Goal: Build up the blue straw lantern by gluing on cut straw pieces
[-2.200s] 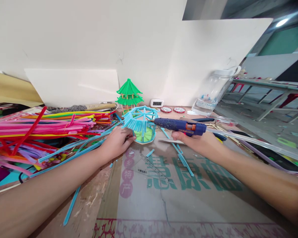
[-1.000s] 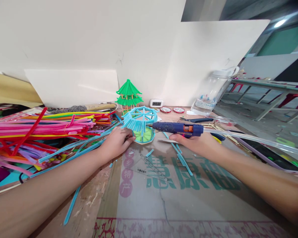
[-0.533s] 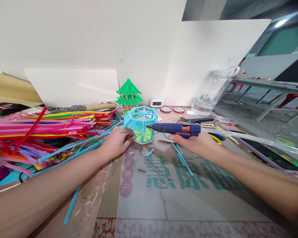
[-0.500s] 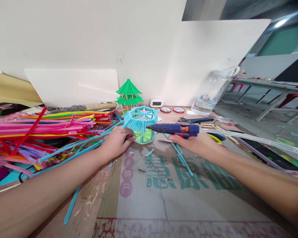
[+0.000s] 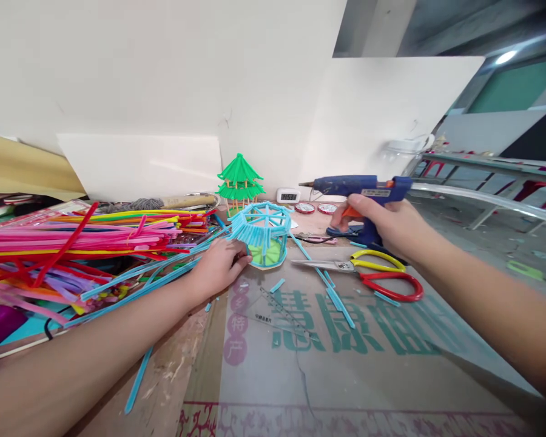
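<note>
In my right hand [image 5: 377,218] is a blue hot glue gun [image 5: 346,184] with an orange trigger, raised above the table, its nozzle pointing left. A light-blue pipe-cleaner pavilion model [image 5: 260,227] with a spoked ring on top and a green floor [image 5: 266,252] stands in front of me. My left hand [image 5: 221,264] rests at its left side, thumb and fingers closed at the lower edge; the fingertips are partly hidden. Scissors [image 5: 346,265] with one yellow and one red handle lie below the glue gun, close to cut blue pipe-cleaner strips [image 5: 339,306].
Bundles of coloured pipe cleaners [image 5: 95,240] cover the left side. A green tiered pagoda model [image 5: 239,179] stands behind, beside a small digital clock [image 5: 288,195] and two red-rimmed round tins [image 5: 304,208]. A clear ruler [image 5: 286,312] lies on the printed board. A water bottle [image 5: 398,158] stands at right.
My right hand has lifted the glue gun up and to the right, away from the pavilion model's roof, uncovering the scissors. My left hand stays beside the model. The view has shifted slightly.
</note>
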The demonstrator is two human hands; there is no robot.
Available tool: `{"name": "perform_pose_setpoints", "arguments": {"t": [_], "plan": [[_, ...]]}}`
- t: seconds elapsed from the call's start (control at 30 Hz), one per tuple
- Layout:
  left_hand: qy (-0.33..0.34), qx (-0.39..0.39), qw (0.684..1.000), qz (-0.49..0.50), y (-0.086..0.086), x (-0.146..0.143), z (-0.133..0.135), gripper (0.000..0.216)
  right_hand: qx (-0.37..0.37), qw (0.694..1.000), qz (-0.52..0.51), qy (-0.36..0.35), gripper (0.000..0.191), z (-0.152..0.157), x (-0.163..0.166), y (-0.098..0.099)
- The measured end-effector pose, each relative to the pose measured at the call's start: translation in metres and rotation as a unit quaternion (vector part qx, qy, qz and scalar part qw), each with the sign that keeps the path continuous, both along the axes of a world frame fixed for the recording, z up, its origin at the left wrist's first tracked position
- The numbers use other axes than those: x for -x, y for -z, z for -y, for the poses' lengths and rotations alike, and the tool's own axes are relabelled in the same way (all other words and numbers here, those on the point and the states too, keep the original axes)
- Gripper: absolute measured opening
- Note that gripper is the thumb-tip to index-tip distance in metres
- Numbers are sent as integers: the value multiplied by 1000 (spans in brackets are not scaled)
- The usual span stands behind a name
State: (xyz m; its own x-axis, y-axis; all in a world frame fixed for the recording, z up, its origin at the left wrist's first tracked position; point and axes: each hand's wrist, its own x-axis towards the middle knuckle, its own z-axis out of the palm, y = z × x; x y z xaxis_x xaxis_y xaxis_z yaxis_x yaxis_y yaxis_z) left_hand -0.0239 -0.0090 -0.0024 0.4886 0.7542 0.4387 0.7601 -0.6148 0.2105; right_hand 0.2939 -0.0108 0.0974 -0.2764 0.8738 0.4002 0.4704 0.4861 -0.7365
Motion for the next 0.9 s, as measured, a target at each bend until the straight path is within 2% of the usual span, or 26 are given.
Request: {"name": "perform_pose_setpoints", "arguments": {"t": [0.07, 0.2, 0.33, 0.47, 0.57, 0.67, 0.9], "plan": [[0, 0, 1000, -1, 0, -1, 0, 28, 35, 999, -11, 15, 40, -16, 3, 4], [-4, 2, 1000, 2, -2, -2, 0, 28, 96, 991, 33, 88, 27, -56, 14, 11], [-11, 8, 1000, -4, -1, -2, 1, 28, 76, 988, 79, 106, 28, -101, 19, 20], [-15, 8, 1000, -5, 1, -1, 0, 27, 67, 985, 91, 132, 33, -134, 15, 41], [-12, 3, 1000, -1, 1, -1, -2, 26, 85, 978, 134, 136, 35, -142, 11, 60], [-26, -5, 1000, 1, 1, -1, -2, 25, 92, 967, 193, 139, 34, -142, 9, 68], [-43, -13, 999, -5, 0, -1, -1, 24, 19, 918, 342, 199, 35, -125, -3, 49]]}}
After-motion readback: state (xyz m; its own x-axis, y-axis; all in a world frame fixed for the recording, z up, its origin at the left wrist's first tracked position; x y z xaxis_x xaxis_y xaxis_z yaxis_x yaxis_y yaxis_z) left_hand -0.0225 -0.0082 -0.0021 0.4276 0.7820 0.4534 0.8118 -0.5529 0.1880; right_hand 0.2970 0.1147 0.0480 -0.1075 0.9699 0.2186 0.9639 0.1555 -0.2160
